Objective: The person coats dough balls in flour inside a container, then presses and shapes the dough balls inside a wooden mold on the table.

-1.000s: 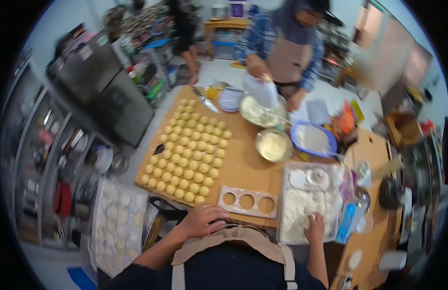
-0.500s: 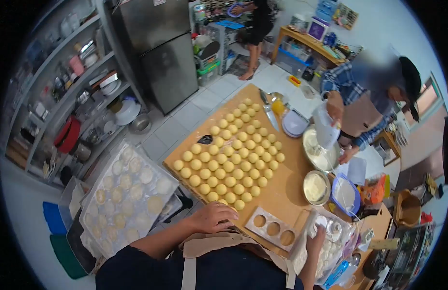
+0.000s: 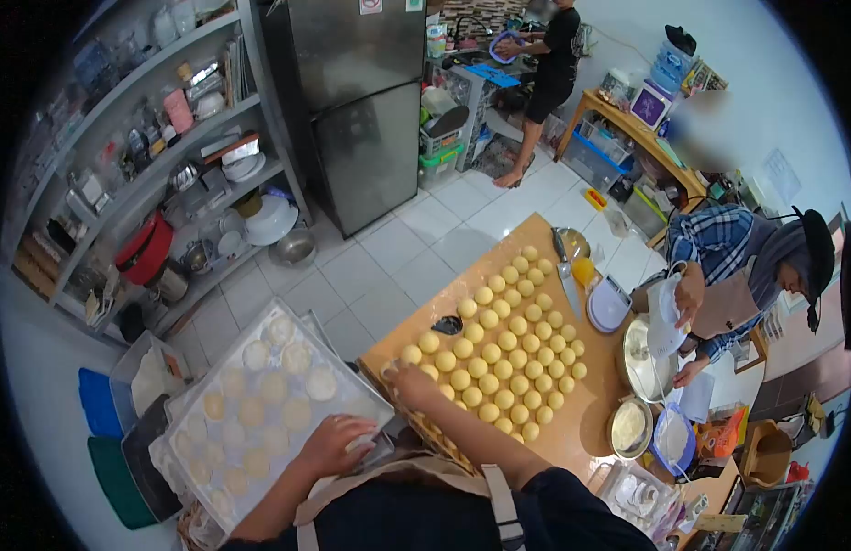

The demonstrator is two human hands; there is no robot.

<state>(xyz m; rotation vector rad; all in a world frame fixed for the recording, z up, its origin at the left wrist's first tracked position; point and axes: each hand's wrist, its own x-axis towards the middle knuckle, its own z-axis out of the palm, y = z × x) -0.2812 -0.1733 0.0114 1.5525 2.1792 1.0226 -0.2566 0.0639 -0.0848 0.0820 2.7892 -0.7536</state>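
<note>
My right hand (image 3: 414, 386) reaches across to the left corner of the wooden table, its fingers curled round a pale dough ball at the end of the rows, mostly hidden by the hand. Rows of yellow dough balls (image 3: 491, 354) cover the tabletop beside it. Over the right edge of a plastic-covered tray (image 3: 375, 410) lies my left hand (image 3: 341, 443), fingers stretched out and holding nothing. Flattened dough rounds (image 3: 296, 413), whitish and dusted, are spread on that tray.
A co-worker (image 3: 719, 275) at the table's far right holds a white hand mixer (image 3: 666, 317) over a metal bowl (image 3: 648, 376). A knife (image 3: 570, 286) and a kitchen scale (image 3: 609, 305) lie near the far edge. Another person (image 3: 549, 83) stands at the back by the fridge (image 3: 370, 138).
My view has turned left. My right hand has left the flour-dusted container at the right and reached the dough balls' left corner. My left hand has moved from the table edge to the tray.
</note>
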